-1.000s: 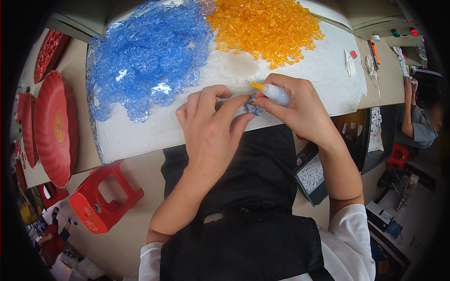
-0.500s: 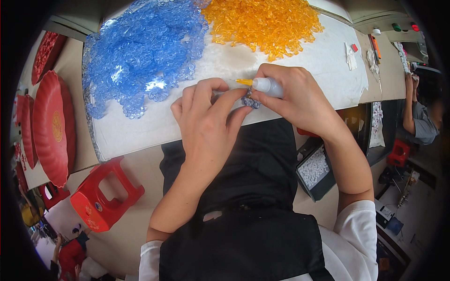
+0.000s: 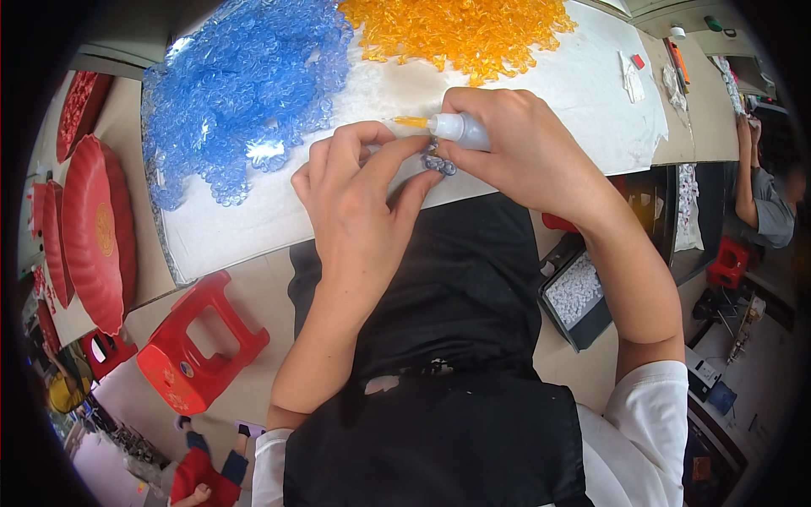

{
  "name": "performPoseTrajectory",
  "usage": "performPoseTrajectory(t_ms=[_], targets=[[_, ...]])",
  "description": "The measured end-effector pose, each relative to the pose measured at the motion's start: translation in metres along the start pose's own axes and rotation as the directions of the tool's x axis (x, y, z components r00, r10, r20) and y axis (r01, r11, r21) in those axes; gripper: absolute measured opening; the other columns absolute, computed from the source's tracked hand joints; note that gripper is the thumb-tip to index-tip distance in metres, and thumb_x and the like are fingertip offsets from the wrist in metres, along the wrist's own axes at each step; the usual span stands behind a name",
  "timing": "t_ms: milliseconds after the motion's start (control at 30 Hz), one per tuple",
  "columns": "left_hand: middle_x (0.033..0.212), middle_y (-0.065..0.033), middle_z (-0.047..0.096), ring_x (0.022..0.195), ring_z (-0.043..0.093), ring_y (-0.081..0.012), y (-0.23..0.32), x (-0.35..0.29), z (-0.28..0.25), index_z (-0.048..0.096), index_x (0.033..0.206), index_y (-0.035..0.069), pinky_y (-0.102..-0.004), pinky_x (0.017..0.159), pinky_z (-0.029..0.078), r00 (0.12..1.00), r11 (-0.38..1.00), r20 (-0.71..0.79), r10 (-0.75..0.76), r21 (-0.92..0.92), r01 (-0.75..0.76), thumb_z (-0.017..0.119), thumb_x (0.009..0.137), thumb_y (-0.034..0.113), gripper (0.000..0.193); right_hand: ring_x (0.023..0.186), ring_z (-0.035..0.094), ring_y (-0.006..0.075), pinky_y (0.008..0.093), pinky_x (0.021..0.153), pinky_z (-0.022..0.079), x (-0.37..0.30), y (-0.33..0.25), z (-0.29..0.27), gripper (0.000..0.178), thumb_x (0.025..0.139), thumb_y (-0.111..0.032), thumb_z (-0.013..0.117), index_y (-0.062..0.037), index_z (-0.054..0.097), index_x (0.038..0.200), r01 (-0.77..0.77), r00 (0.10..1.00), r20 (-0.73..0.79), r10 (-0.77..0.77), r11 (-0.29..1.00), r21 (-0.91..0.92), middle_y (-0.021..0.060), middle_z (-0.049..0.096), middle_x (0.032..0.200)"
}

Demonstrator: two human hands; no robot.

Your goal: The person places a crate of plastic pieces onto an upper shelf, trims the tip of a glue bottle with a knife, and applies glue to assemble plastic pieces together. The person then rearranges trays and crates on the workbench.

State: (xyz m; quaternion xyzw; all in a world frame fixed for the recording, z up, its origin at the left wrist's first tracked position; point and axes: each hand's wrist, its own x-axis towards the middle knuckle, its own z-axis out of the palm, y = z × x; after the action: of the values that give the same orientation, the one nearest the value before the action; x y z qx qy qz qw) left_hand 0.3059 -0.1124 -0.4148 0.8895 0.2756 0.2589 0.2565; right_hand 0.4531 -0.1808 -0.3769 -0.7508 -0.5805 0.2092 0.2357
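My right hand is closed around a small translucent squeeze bottle, which lies sideways in the grip. Its narrow yellow nozzle points left, over the backs of my left fingers. My left hand pinches a little cluster of greyish, see-through beads between thumb and forefinger. The right fingertips come right up to that cluster and hide part of it. Both hands hover at the near edge of the white-covered table.
A heap of clear blue plastic pieces lies at the far left, with orange ones beside it. Red scalloped trays are at left, a red stool below. A dark tray of white beads sits by my right forearm. People are around.
Both hands, with the bottle and bead cluster, sit slightly farther left and up in the picture, and the whole view has shifted a little. The grips look the same.
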Motion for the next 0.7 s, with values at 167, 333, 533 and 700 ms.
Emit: performPoseTrajectory(t_ms=[167, 333, 533, 700], targets=[[0.089, -0.0003, 0.050, 0.086, 0.046, -0.0187, 0.0013, -0.0003, 0.0004, 0.061, 0.088, 0.012, -0.0313, 0.074, 0.029, 1.000, 1.000, -0.014, -0.003, 0.009, 0.003, 0.073, 0.059, 0.016, 0.031, 0.067, 0.059, 0.0330, 0.0367, 0.062, 0.046, -0.0008, 0.0013, 0.0012, 0.016, 0.068, -0.010, 0.063, 0.0033, 0.056, 0.074, 0.028, 0.999, -0.024, -0.028, 1.000, 0.001, 0.0201, 0.058, 0.067], [0.090, -0.0026, 0.053, 0.088, 0.046, -0.0198, 0.0050, 0.0011, -0.0019, 0.061, 0.088, 0.010, -0.0306, 0.078, 0.030, 0.999, 0.999, 0.008, -0.052, 0.005, 0.052, 0.074, 0.060, 0.017, 0.032, 0.066, 0.059, 0.0323, 0.0360, 0.062, 0.047, -0.0014, 0.0002, -0.0001, 0.016, 0.068, -0.010, 0.063, 0.0032, 0.056, 0.074, 0.005, 1.000, 0.000, -0.005, 1.000, 0.010, 0.0197, 0.058, 0.068], [0.089, 0.0002, 0.050, 0.087, 0.046, -0.0183, 0.0008, 0.0002, -0.0003, 0.061, 0.084, 0.012, -0.0309, 0.074, 0.028, 1.000, 1.000, -0.005, -0.014, 0.008, 0.014, 0.073, 0.059, 0.016, 0.029, 0.066, 0.059, 0.0320, 0.0353, 0.062, 0.047, 0.0009, -0.0018, -0.0018, 0.016, 0.068, -0.010, 0.062, 0.0033, 0.057, 0.074, -0.013, 1.000, 0.021, 0.013, 1.000, 0.003, 0.0198, 0.058, 0.067], [0.089, 0.0007, 0.050, 0.087, 0.046, -0.0180, 0.0018, 0.0009, -0.0008, 0.062, 0.081, 0.012, -0.0312, 0.074, 0.028, 1.000, 1.000, -0.004, -0.017, 0.002, 0.017, 0.073, 0.059, 0.015, 0.026, 0.065, 0.059, 0.0324, 0.0358, 0.062, 0.047, 0.0019, 0.0027, 0.0009, 0.015, 0.067, -0.009, 0.061, 0.0036, 0.057, 0.074, 0.012, 1.000, 0.012, -0.013, 1.000, 0.024, 0.0199, 0.058, 0.066]])
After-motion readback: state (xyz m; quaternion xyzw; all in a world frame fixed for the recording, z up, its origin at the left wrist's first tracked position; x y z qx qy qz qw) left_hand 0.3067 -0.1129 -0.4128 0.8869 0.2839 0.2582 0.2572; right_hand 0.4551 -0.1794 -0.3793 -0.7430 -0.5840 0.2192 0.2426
